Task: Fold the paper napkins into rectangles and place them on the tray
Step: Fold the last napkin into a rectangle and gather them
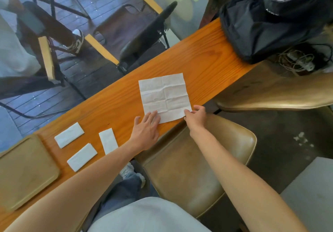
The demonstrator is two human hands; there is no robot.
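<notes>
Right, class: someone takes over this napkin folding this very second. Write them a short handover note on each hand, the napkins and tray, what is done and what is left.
Left hand: flat, fingers pressing the near left corner of the unfolded white square paper napkin.
Right hand: pinching that napkin's near right corner.
The napkin lies open, creased, on the orange wooden counter.
Done: three white napkins folded into rectangles, lying on the counter between the left hand and the tan plastic tray.
Left: fold the open napkin, then move all four onto the tray, which holds none yet.
</notes>
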